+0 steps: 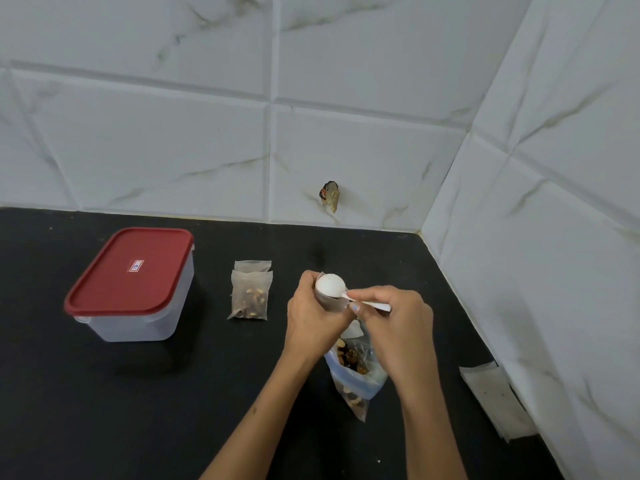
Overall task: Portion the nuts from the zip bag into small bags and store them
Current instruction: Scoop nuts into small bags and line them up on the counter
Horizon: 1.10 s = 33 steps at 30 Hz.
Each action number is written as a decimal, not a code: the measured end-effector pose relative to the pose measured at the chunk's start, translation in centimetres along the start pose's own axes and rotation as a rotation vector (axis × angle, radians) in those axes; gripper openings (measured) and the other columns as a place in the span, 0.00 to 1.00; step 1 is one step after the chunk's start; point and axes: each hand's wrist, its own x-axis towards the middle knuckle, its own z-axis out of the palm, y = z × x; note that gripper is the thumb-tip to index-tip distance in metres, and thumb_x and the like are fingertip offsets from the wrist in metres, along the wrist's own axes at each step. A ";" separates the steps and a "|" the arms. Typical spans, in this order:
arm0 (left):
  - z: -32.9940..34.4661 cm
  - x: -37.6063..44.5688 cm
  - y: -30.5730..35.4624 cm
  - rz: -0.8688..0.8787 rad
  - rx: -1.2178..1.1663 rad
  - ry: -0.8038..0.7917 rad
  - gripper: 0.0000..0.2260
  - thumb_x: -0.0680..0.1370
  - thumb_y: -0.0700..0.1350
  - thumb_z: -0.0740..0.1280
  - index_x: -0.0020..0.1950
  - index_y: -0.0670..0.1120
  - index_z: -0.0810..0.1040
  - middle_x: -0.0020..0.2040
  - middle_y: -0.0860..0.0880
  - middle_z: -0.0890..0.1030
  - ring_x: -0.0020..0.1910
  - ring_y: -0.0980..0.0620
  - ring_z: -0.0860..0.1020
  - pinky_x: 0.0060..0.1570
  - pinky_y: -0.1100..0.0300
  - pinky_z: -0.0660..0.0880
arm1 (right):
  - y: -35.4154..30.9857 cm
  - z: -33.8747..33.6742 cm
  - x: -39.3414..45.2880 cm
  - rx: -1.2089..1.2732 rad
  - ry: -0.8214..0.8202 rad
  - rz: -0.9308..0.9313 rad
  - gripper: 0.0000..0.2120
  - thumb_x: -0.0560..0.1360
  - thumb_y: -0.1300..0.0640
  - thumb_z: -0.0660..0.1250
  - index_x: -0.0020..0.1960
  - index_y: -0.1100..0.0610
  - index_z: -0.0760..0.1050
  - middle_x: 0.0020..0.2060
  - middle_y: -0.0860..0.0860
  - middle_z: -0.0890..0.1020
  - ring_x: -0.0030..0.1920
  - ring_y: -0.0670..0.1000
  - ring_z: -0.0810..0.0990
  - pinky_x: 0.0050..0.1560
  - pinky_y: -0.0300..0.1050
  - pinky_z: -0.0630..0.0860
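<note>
My left hand (pixel 313 315) fingers curled round small bag (pixel 329 303), worktop's right half; right hand (pixel 391 311) pinching spoon (pixel 331 285) handle. Bag looks limp, light: I'd grip near mouth. Zip bag (pixel 356 379) just below.

Lidded box (pixel 130 284) at left, filled bags (pixel 250 294) beside it, zip bag (pixel 356 375) right, nearer.

Left: red-lidded container (pixel 130 282) — bare counter (pixel 104 410) in front.
Middle: filled small bags (pixel 251 294).
Right: wall (pixel 554 237) — close.
</note>
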 end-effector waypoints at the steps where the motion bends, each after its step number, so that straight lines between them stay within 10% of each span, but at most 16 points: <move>1: 0.0 0.0 0.0 -0.001 -0.020 0.000 0.17 0.67 0.43 0.77 0.49 0.49 0.71 0.41 0.55 0.78 0.38 0.64 0.76 0.35 0.73 0.71 | 0.0 -0.1 0.0 -0.005 0.001 0.002 0.09 0.73 0.62 0.70 0.50 0.52 0.83 0.41 0.41 0.81 0.42 0.36 0.77 0.40 0.20 0.69; 13: -0.3 -0.1 -0.4 0.065 -0.044 -0.049 0.16 0.67 0.39 0.76 0.47 0.49 0.70 0.38 0.54 0.77 0.36 0.66 0.76 0.36 0.71 0.74 | -0.9 -0.7 -0.1 -0.027 -0.149 0.079 0.08 0.75 0.61 0.68 0.50 0.51 0.82 0.40 0.41 0.80 0.41 0.37 0.77 0.40 0.27 0.73; 21: -0.7 0.0 -1.5 0.045 -0.036 -0.026 0.17 0.66 0.40 0.76 0.47 0.49 0.72 0.41 0.53 0.78 0.40 0.59 0.77 0.39 0.66 0.76 | -0.4 -1.9 0.2 0.163 0.120 0.131 0.08 0.74 0.60 0.69 0.48 0.49 0.82 0.42 0.41 0.82 0.43 0.38 0.78 0.38 0.28 0.68; 33: -4.3 -0.8 -1.7 -0.094 -0.212 -0.032 0.22 0.63 0.46 0.80 0.48 0.43 0.72 0.38 0.53 0.75 0.34 0.65 0.74 0.37 0.70 0.73 | 5.4 3.6 -0.1 -0.394 -0.159 0.406 0.08 0.76 0.55 0.65 0.54 0.50 0.78 0.48 0.47 0.80 0.46 0.46 0.77 0.45 0.42 0.76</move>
